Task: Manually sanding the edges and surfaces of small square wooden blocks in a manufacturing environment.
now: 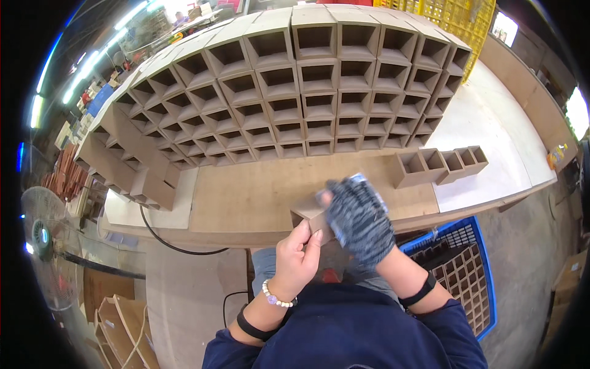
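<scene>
At the table's near edge, my bare left hand (297,257) pinches a small brown fiberboard box (316,214) between thumb and fingers. The box is held tilted, its open side partly visible. My right hand (362,224), in a grey knitted glove with bare fingertips, is against the box's upper right side. Its fingers are curled around a pale blue-and-white piece that sticks out past the glove; motion blur hides its kind. Beyond my hands stands a wide, curved stack of square brown boxes (296,69), openings toward me.
Several similar boxes (409,171) stand in a short row on the table's right. Below, a blue crate (490,289) holds more boxes. A black cable (178,249) hangs off the table's front left, near a fan (43,234). A yellow crate (458,21) rises behind the stack.
</scene>
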Demonstrator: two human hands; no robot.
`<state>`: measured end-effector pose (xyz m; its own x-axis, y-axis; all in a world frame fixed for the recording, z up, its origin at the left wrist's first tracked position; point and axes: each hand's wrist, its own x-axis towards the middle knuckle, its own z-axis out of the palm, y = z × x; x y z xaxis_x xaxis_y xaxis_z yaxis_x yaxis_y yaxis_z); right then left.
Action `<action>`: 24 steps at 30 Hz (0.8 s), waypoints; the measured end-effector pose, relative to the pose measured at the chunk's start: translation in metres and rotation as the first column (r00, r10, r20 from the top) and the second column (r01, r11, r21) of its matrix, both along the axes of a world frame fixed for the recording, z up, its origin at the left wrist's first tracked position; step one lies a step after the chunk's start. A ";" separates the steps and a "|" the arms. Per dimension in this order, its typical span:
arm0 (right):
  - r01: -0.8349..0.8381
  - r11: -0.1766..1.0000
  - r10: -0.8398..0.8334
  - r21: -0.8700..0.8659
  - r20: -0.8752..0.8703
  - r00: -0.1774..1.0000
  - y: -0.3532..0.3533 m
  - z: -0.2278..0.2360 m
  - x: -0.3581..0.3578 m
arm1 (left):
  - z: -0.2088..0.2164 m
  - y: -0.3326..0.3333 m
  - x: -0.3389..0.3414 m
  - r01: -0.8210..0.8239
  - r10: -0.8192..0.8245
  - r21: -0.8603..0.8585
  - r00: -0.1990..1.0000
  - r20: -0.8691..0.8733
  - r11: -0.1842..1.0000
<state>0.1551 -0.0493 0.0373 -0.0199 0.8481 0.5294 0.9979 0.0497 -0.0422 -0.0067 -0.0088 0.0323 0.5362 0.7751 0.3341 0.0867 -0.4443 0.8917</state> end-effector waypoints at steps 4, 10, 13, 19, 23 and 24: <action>0.113 0.991 -0.114 0.075 0.016 0.993 0.005 -0.016 0.019 | -0.008 0.005 0.005 -0.065 0.063 0.263 0.998 0.016 0.963; -0.108 0.991 0.091 -0.085 -0.180 0.979 0.010 -0.009 0.001 | -0.034 0.012 0.008 -0.063 0.062 0.244 0.998 0.013 0.968; 0.204 0.964 -0.198 -0.170 0.052 0.979 0.006 -0.052 0.048 | -0.034 0.011 0.005 -0.019 0.018 0.047 1.000 0.012 0.999; 0.093 0.994 -0.073 0.050 -0.319 0.945 -0.010 -0.019 0.049 | -0.023 0.014 0.007 0.160 0.014 -0.448 0.933 0.360 0.880; 0.136 0.989 -0.101 0.060 -0.404 0.909 -0.014 -0.003 0.038 | -0.018 0.006 0.008 0.085 0.011 -0.391 0.971 0.237 0.916; 0.068 0.993 -0.028 0.097 -0.365 0.930 -0.013 -0.001 0.030 | -0.015 0.002 0.010 0.058 0.009 -0.340 0.981 0.193 0.939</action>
<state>0.1852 -0.0623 0.0368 0.2297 0.7819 0.5795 0.9167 0.0263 -0.3988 0.0029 -0.0063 0.0172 0.5097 0.8476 0.1477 -0.1055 -0.1089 0.9884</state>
